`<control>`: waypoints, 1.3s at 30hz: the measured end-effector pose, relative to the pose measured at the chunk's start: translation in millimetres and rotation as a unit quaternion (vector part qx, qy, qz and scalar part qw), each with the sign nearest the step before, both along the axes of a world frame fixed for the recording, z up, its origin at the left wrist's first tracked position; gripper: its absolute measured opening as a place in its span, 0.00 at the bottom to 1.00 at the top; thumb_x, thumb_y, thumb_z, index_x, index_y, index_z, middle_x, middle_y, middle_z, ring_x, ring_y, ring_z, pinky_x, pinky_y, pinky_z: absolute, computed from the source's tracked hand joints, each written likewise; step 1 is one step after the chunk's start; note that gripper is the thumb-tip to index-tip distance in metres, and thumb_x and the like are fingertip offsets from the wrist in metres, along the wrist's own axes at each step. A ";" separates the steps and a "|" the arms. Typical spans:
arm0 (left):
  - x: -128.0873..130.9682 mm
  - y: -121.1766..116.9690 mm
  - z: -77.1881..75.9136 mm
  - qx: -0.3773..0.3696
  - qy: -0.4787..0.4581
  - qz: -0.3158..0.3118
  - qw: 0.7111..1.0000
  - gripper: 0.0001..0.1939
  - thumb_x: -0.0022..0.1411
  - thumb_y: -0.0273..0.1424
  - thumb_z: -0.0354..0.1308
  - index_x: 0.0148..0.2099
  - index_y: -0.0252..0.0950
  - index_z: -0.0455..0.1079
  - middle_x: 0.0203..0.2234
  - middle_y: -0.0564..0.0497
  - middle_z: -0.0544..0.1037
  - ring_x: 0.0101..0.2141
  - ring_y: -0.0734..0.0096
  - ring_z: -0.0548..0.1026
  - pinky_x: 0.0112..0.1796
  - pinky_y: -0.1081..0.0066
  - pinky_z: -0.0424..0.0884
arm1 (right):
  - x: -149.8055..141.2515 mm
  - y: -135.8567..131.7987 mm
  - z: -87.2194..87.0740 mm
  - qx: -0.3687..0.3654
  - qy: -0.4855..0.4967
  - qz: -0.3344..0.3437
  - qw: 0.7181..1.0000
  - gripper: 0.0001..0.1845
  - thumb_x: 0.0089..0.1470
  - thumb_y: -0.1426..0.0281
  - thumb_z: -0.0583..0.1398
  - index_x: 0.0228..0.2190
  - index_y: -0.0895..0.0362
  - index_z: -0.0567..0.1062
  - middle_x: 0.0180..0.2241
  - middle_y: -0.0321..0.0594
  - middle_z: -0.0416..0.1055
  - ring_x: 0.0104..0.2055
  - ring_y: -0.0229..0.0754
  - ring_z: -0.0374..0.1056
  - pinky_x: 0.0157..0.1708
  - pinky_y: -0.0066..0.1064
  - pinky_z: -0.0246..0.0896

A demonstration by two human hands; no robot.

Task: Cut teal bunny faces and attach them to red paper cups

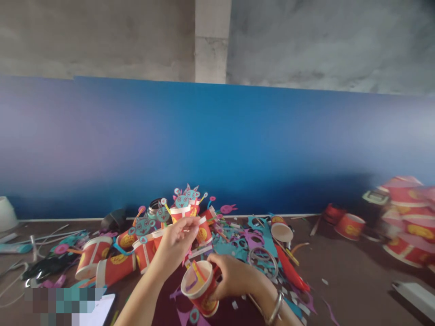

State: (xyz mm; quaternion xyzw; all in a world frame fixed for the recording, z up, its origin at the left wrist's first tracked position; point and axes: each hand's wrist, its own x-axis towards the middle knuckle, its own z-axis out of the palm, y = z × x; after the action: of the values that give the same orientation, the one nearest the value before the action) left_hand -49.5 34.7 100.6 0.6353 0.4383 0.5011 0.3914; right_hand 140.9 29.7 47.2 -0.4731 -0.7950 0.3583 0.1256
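Observation:
My right hand [238,277] grips a red-and-white paper cup [206,301] from its right side. The cup leans a little, its mouth turned up towards me, with yellow, orange and purple strips inside. Above and left of it, my left hand [180,242] is raised with thumb and fingertips pressed together; what they pinch, if anything, is too small to make out. Just behind those fingertips stands another red cup [204,232]. Farther back, blue paper animal faces [181,201] rise from decorated cups.
Several red cups [116,268] lie on the left. Blue and purple paper scraps [253,237], a tape roll [263,260] and a red tool-like object [292,269] are at right. Stacked cups [413,226] stand far right. A phone-like white object [98,310] lies front left. A blue panel [217,149] borders the table.

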 end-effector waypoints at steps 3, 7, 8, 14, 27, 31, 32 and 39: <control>0.5 0.1 -1.2 0.003 0.018 -0.023 1.000 0.16 0.58 0.37 0.55 0.46 0.34 0.72 0.39 0.45 0.78 0.41 0.62 0.74 0.38 0.69 0.70 | 6.0 1.5 -3.6 -0.024 -0.003 0.031 0.999 0.23 0.32 0.68 0.66 0.37 0.52 0.72 0.32 0.32 0.75 0.32 0.39 0.69 0.27 0.22 0.58; 2.5 -1.3 -0.7 -0.004 0.047 -0.023 0.999 0.15 0.58 0.37 0.55 0.44 0.34 0.72 0.35 0.46 0.79 0.37 0.64 0.76 0.36 0.70 0.70 | 15.7 2.3 -1.5 -0.059 -0.027 0.043 0.997 0.25 0.33 0.70 0.66 0.39 0.52 0.72 0.35 0.33 0.74 0.34 0.39 0.69 0.31 0.24 0.60; 3.4 -1.4 -1.2 -0.006 0.053 -0.029 0.998 0.15 0.58 0.37 0.55 0.43 0.34 0.73 0.34 0.46 0.79 0.36 0.64 0.76 0.35 0.70 0.70 | 16.4 1.2 1.0 -0.061 -0.036 0.041 0.997 0.27 0.32 0.70 0.66 0.40 0.52 0.72 0.36 0.34 0.74 0.36 0.40 0.69 0.32 0.25 0.61; 8.7 1.0 -7.5 0.010 0.049 -0.042 0.998 0.13 0.59 0.37 0.54 0.41 0.35 0.73 0.33 0.48 0.79 0.36 0.65 0.76 0.36 0.71 0.70 | -6.2 -19.8 19.6 0.000 -0.015 0.024 1.000 0.38 0.33 0.65 0.67 0.50 0.50 0.68 0.50 0.42 0.67 0.49 0.51 0.64 0.47 0.35 0.58; 6.6 -1.1 -0.5 0.017 0.015 0.007 1.000 0.15 0.58 0.37 0.54 0.43 0.34 0.73 0.30 0.48 0.78 0.31 0.67 0.74 0.32 0.71 0.70 | -56.5 -34.4 -15.7 0.102 0.074 0.005 0.992 0.26 0.42 0.74 0.58 0.47 0.57 0.69 0.42 0.44 0.72 0.42 0.45 0.68 0.42 0.30 0.61; 7.3 -3.0 1.5 0.011 0.026 -0.004 1.000 0.15 0.57 0.36 0.53 0.43 0.34 0.73 0.29 0.48 0.78 0.31 0.66 0.75 0.32 0.70 0.70 | -40.6 -24.0 2.6 0.055 0.084 0.024 0.995 0.21 0.48 0.75 0.53 0.45 0.55 0.72 0.38 0.40 0.76 0.35 0.39 0.71 0.32 0.24 0.62; 7.8 -3.7 1.5 0.006 0.029 -0.011 1.000 0.14 0.57 0.35 0.53 0.42 0.34 0.72 0.29 0.48 0.78 0.31 0.66 0.75 0.32 0.70 0.71 | -32.4 -18.9 7.2 0.068 0.069 0.006 0.995 0.19 0.49 0.75 0.52 0.41 0.55 0.74 0.36 0.40 0.77 0.34 0.39 0.71 0.32 0.24 0.61; 17.1 -11.6 -7.4 0.023 0.109 -0.079 0.991 0.12 0.60 0.32 0.50 0.42 0.38 0.73 0.36 0.48 0.79 0.38 0.64 0.75 0.37 0.71 0.69 | 26.3 10.3 25.9 0.107 -0.056 -0.111 0.987 0.13 0.46 0.73 0.54 0.29 0.58 0.79 0.27 0.39 0.77 0.30 0.43 0.71 0.28 0.27 0.57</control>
State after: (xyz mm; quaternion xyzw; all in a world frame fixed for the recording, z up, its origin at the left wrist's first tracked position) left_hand -32.4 23.1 93.2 0.7277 0.4151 0.4060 0.3651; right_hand 167.2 40.0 73.2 -0.5614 -0.7773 0.2282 0.1690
